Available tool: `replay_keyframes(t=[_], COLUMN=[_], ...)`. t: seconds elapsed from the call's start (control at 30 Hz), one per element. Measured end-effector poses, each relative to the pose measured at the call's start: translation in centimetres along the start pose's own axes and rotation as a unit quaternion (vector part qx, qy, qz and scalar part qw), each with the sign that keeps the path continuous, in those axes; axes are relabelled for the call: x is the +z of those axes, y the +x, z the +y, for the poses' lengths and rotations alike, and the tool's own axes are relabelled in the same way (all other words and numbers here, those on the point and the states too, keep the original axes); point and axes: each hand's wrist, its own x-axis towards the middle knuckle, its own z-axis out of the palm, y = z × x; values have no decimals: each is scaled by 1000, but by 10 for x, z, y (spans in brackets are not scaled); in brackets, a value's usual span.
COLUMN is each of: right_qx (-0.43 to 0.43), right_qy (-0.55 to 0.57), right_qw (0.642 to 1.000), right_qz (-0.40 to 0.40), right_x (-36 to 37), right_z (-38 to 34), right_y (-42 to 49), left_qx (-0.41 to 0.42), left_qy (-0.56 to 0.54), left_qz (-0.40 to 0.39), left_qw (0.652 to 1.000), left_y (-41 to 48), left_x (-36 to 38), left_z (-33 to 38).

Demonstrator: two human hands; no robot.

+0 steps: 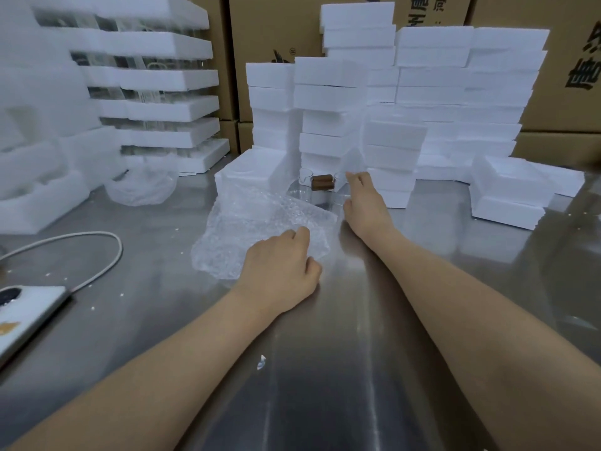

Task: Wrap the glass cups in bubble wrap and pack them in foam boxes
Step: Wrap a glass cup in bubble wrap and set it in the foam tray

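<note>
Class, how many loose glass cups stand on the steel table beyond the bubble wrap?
2. One glass cup stands beyond the bubble wrap; the second cup is right of it, by the fingers of the right hand. Others may be hidden among the foam boxes.
</note>
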Motion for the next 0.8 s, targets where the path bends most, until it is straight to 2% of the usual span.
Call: replay_keyframes(t=[0.23, 0.47, 0.57, 0.63, 0.73, 0.8], right_qx=[2, -29, 14, 65, 104, 96], right_qy=[56, 204, 253, 287, 333, 342], right_qw=[998, 976, 964, 949, 927, 925], right_qz=[0, 68, 84, 116, 140, 139], right_x=[-14, -55, -73, -79, -84, -85], right_z=[-3, -2, 1, 0, -1, 2], right_y=[-20, -87, -109, -112, -111, -109], left_qx=[-1, 11, 3, -38, -96, -126], left_qy=[3, -54, -26, -30, -105, -213], left_qz=[3, 60, 112, 127, 145, 155], left_qw=[1000, 997, 993, 991, 979, 956], left_y=[4, 4, 10, 14, 17, 15], left_x=[0, 0, 3, 4, 8, 8], left_z=[-15, -5, 8, 15, 24, 24])
